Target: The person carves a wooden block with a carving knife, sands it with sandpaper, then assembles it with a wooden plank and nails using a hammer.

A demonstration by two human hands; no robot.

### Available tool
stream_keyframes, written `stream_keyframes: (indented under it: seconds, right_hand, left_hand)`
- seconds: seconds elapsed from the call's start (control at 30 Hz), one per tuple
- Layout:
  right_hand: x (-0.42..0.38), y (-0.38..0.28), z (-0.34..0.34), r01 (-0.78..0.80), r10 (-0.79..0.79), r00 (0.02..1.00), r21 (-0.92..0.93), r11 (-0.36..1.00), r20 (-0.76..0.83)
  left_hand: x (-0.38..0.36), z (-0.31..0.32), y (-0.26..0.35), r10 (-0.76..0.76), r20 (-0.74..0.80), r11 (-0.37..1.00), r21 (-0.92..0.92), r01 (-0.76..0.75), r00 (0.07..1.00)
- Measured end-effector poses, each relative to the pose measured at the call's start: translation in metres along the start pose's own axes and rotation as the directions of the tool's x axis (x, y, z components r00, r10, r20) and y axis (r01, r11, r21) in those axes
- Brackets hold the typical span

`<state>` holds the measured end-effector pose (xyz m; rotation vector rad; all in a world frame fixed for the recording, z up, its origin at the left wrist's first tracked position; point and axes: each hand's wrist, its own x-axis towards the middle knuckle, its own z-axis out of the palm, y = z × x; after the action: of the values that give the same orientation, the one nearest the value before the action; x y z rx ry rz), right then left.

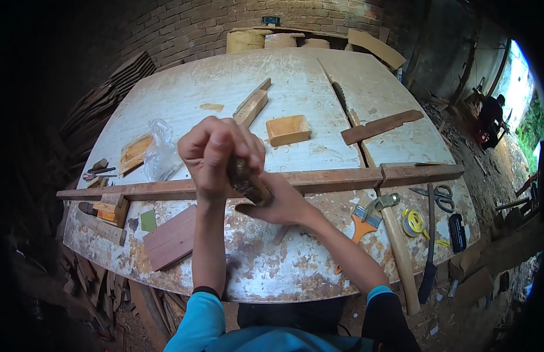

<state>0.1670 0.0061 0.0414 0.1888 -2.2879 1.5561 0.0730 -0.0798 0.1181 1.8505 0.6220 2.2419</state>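
My left hand (pixel 216 154) is raised over the table, fingers wrapped round a stubby dark brown handle-like piece (pixel 247 183) that slants down to the right. Below it, my right hand (pixel 281 199) curls close about the lower end of that piece, thumb pointing left and the other fingers largely hidden. Behind both hands a long squared timber (pixel 336 180) crosses the table from side to side. A reddish-brown board (pixel 171 237) lies beside my left forearm. Under my right wrist a short greyish stick (pixel 281 234) partly shows.
On the right lie a paintbrush (pixel 365 220), a hammer (pixel 401 252), a yellow tape roll (pixel 413 223) and scissors (pixel 444 198). Farther back are a small wooden box (pixel 288 130), a handsaw (pixel 340 97) and a plastic bag (pixel 160 152). A wooden plane (pixel 112 209) stands left. A person (pixel 491 120) is outside, far right.
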Motion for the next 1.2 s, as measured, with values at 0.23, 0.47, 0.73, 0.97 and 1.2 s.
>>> stream_keyframes:
  seconds: [0.23, 0.47, 0.73, 0.97, 1.2]
  right_hand:
    - [0.005, -0.005, -0.005, 0.221, -0.266, 0.947, -0.233, 0.947, -0.181]
    - [-0.003, -0.024, -0.012, 0.172, -0.167, 0.982, 0.05, 0.984, -0.085]
    - [-0.004, 0.039, 0.006, 0.029, -0.025, 0.986, 0.023, 0.999, -0.164]
    - [-0.005, 0.046, -0.005, -0.121, 0.122, 0.985, 0.016, 0.992, -0.124]
    - [-0.006, 0.023, -0.003, 0.149, -0.148, 0.965, -0.013, 0.989, -0.218]
  left_hand:
    - [-0.004, 0.023, 0.008, -0.078, -0.107, 0.988, 0.121, 0.091, 0.991]
    - [-0.009, 0.038, 0.0, -0.025, -0.178, 0.959, 0.273, 0.074, 0.984]
    - [0.003, 0.026, -0.004, 0.08, -0.439, 0.818, 0.542, 0.192, 0.895]
    - [0.002, 0.027, -0.01, 0.091, -0.531, 0.837, 0.499, 0.224, 0.842]
    - [-0.004, 0.047, -0.005, 0.121, -0.417, 0.801, 0.577, 0.159, 0.901]
